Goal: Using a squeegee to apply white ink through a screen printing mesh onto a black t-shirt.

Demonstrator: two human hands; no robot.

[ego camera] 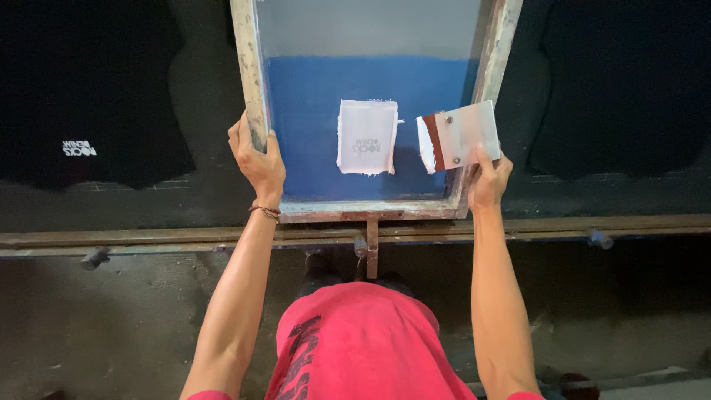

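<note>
A wooden-framed printing screen [250, 67] with blue mesh lies in front of me on a long dark table. My left hand [257, 157] grips the frame's left rail. My right hand [488, 180] holds a small white squeegee [461, 135] with a red-brown blade strip, tilted over the screen's right side, its edge coated in white ink. A white ink patch with a small design [367, 137] sits in the middle of the mesh.
A black garment with a small white print [80, 147] lies to the left, another black garment [626, 89] to the right. A metal rail [578, 228] runs along the table's near edge, with a wooden stop [372, 248] under the frame.
</note>
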